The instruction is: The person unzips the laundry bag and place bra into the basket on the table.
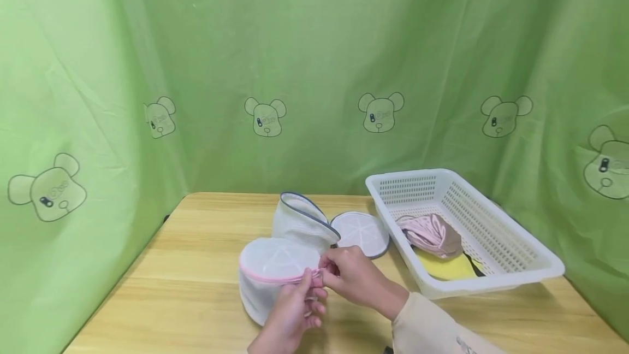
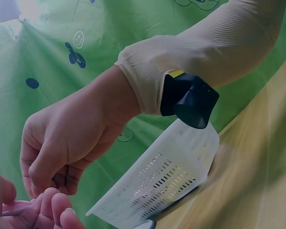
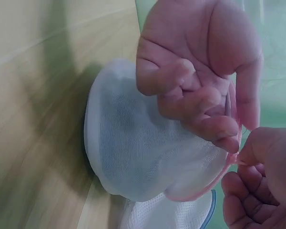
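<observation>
A white mesh laundry bag with a pink zipper edge (image 1: 260, 294) stands on the table, its round top facing up. My left hand (image 1: 291, 310) pinches the pink edge at the bag's right side between thumb and fingers. Right beside it, my right hand (image 1: 351, 275) pinches the same pink edge, thumb against forefinger. In the right wrist view the mesh bag (image 3: 128, 138) lies behind the left hand (image 3: 195, 67), and the right hand's fingertips (image 3: 248, 155) meet at the pink trim. The zipper pull is hidden by the fingers.
Behind stands a second mesh bag with a dark blue rim (image 1: 300, 223), open at the top. A round mesh lid (image 1: 361, 234) lies next to it. At right, a white plastic basket (image 1: 491, 283) holds a pink cloth (image 1: 434, 236) and a yellow item (image 1: 444, 266).
</observation>
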Motion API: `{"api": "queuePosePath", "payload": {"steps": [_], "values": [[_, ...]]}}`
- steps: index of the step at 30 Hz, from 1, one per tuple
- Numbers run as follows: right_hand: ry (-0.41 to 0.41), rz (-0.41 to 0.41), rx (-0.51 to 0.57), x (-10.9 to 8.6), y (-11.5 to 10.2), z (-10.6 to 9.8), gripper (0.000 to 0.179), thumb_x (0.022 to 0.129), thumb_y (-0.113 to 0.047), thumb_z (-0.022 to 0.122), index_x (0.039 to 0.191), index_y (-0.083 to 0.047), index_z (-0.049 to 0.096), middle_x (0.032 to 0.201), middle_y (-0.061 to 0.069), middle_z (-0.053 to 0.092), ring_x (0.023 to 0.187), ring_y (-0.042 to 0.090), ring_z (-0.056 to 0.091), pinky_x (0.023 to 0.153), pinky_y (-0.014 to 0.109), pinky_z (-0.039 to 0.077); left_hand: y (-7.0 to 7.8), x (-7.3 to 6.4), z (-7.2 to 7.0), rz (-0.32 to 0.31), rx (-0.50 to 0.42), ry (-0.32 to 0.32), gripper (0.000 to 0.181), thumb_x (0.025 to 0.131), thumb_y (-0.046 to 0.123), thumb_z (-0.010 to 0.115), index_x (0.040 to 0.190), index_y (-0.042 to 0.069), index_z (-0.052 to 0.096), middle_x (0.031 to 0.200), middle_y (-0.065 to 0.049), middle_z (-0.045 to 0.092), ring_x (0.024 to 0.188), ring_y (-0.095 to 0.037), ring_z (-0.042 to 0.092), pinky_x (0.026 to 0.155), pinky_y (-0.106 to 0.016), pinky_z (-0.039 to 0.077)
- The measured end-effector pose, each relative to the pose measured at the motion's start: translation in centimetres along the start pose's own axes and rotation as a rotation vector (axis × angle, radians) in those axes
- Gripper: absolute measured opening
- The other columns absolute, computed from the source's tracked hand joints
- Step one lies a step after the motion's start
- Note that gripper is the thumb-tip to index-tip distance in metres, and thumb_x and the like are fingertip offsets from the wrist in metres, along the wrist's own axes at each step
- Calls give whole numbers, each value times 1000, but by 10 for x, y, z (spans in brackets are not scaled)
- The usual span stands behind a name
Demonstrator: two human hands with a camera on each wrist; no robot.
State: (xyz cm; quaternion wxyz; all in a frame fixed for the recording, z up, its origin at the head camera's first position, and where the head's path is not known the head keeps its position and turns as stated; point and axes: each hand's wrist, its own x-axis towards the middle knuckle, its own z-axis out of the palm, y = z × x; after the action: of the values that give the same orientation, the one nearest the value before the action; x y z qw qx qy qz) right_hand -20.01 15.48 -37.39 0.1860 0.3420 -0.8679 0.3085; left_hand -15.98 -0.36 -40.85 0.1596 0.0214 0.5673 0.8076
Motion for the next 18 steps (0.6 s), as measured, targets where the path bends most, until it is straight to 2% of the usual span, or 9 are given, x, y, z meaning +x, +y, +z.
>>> {"api": "queuePosePath", "payload": {"steps": [10, 18], "values": [[7, -29, -18, -1, 4, 1, 10, 77, 1, 68, 74, -8, 65, 60, -12, 49, 53, -3, 39, 47, 16, 39, 0, 1, -2, 2, 13, 6, 32, 102, 36, 47, 98, 9, 63, 85, 2, 59, 66, -8, 53, 55, -20, 42], [20, -16, -48, -2, 13, 1, 10, 74, 4, 66, 78, -6, 68, 63, -9, 55, 56, -2, 45, 50, 15, 43, 1, 0, -3, -1, 9, 1, 33, 102, 35, 47, 99, 6, 62, 83, 2, 60, 65, -8, 53, 55, -20, 43]]}}
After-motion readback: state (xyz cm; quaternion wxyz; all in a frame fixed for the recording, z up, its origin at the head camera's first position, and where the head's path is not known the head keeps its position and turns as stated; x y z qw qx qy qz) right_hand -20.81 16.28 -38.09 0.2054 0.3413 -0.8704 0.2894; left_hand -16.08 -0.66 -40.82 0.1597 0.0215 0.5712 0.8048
